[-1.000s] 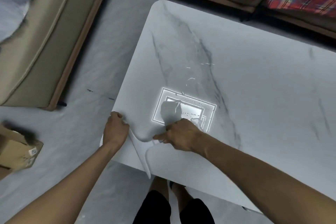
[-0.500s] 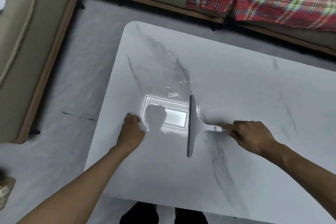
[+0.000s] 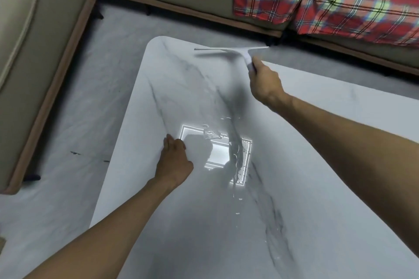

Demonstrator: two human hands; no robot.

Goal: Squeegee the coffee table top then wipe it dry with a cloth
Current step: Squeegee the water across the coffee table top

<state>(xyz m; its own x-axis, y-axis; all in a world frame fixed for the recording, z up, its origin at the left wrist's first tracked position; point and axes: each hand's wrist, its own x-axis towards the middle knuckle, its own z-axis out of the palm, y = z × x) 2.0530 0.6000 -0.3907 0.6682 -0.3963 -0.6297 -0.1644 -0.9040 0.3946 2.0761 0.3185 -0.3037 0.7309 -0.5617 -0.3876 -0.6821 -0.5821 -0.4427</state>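
Squeegee (image 3: pixel 234 51) moved to far edge of coffee table (image 3: pixel 204 233), right hand (image 3: pixel 265 84) grasping it, left hand (image 3: pixel 174 161) resting slack

no text, label, brand, number or sign can be read here; the squeegee (image 3: pixel 229 50) and the marbled worktop (image 3: pixel 181 88) show no legible marking.
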